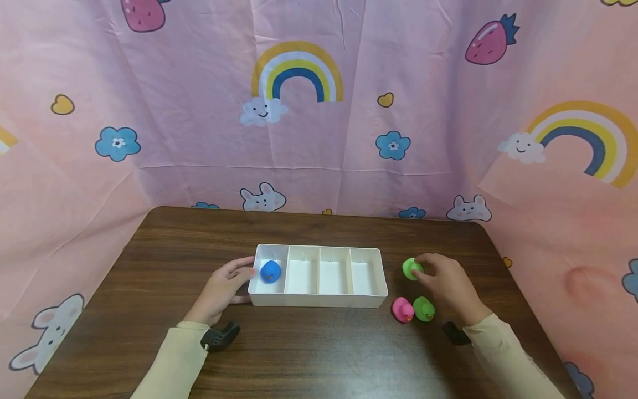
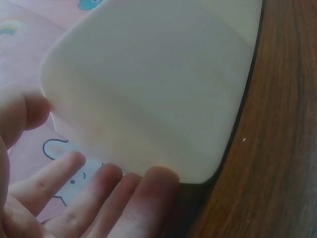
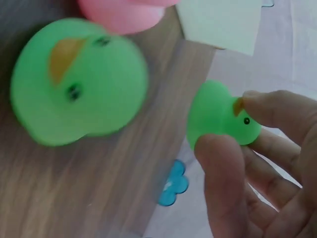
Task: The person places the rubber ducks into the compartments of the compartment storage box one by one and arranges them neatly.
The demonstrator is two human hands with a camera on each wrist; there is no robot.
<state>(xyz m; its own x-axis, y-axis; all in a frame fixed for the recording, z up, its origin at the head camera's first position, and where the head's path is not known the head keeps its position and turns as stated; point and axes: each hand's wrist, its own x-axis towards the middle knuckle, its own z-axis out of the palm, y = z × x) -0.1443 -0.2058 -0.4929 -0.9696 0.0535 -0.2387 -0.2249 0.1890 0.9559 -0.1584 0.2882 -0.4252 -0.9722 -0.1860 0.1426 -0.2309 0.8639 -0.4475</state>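
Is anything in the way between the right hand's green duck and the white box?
No loose thing visible: just a strip of table separates the green duck from the white box. It'd probably need lifting over the box's raised side. The pink duck and other green duck sit nearer the person.

The held duck (image 3: 220, 116) is green, the tray (image 1: 319, 301) white

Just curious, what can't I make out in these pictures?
Head view: face of the held green duck, covered by the right hand.
Head view: eyes of the other green duck, too small to tell.
Left wrist view: inside of the white tray, hidden by its outer wall.
Right wrist view: face of the pink duck, cut off by the top edge.
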